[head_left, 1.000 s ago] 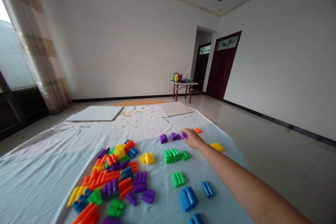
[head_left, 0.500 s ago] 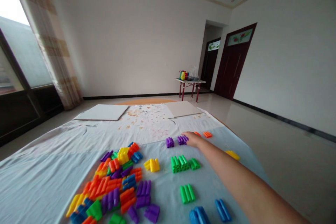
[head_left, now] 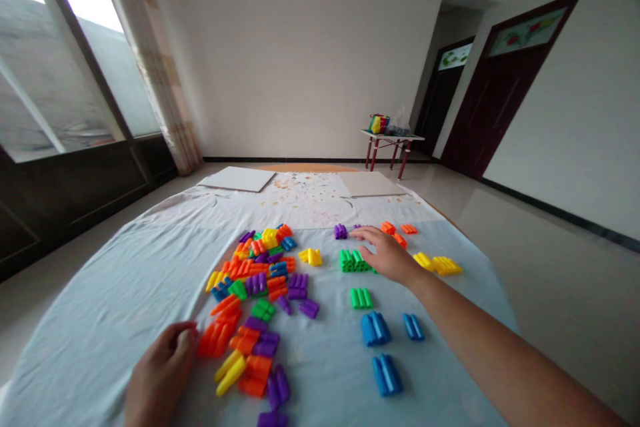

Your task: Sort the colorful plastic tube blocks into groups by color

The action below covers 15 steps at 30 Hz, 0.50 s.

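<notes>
Left hand (head_left: 163, 373): near edge, left of the pile, fingers curled, thumb close to index; fingertips at an orange block (head_left: 216, 338), can't tell if gripped
Right hand (head_left: 387, 253): far right, above the green row (head_left: 354, 261), near the purple blocks (head_left: 341, 232); partly open, thumb apart from fingers, no block seen in the gap, underside hidden
Pile (head_left: 250, 269): left-centre of the bench (head_left: 130, 260), colours mixed, running from near edge to mid-bench
Grouped so far: right side by colour, purple, green, blue blocks (head_left: 387, 374), orange group (head_left: 388, 227), yellow group (head_left: 447, 265)
Left over: pile looks bigger than the groups, so I'd judge well under half is set out; one yellow block (head_left: 311, 257) lies apart, between pile and green row
Orange block axis: tubes run near to far, far end leaning right
Blue axis: near to far, far ends leaning slightly left
Green axis: mostly near to far
Pile axes: no common direction
</notes>
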{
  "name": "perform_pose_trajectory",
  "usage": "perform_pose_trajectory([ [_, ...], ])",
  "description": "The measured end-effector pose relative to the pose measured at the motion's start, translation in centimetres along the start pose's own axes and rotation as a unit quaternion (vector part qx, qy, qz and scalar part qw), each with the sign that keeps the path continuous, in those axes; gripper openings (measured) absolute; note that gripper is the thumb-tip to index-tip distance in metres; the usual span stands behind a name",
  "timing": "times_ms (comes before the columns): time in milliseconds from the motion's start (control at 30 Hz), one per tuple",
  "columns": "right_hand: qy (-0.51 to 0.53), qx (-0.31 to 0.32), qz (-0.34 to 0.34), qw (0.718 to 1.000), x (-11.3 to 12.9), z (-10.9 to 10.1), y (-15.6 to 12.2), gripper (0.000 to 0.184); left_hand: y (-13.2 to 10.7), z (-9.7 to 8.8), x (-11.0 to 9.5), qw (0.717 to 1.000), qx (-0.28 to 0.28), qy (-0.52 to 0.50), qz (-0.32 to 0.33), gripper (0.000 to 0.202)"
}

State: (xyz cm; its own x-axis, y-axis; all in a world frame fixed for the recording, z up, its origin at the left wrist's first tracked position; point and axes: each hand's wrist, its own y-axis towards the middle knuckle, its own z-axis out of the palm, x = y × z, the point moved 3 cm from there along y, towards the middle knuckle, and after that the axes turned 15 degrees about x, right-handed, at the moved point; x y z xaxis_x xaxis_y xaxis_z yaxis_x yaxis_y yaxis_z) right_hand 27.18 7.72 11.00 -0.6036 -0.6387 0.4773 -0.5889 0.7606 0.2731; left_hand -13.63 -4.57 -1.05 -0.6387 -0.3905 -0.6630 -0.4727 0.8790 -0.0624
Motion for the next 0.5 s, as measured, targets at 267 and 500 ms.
perform_pose_trajectory([
  [267,0.103,0.143,-0.046,0.983,12.3,8.5,-5.4,0.034,-1.4,-0.2,-2.7,1.0,0.008,0.018,0.005,0.03],
  [500,0.049,0.246,-0.063,0.966,14.3,15.2,-6.6,0.053,-1.5,-0.2,-2.9,1.0,0.0,0.019,0.011,0.029],
])
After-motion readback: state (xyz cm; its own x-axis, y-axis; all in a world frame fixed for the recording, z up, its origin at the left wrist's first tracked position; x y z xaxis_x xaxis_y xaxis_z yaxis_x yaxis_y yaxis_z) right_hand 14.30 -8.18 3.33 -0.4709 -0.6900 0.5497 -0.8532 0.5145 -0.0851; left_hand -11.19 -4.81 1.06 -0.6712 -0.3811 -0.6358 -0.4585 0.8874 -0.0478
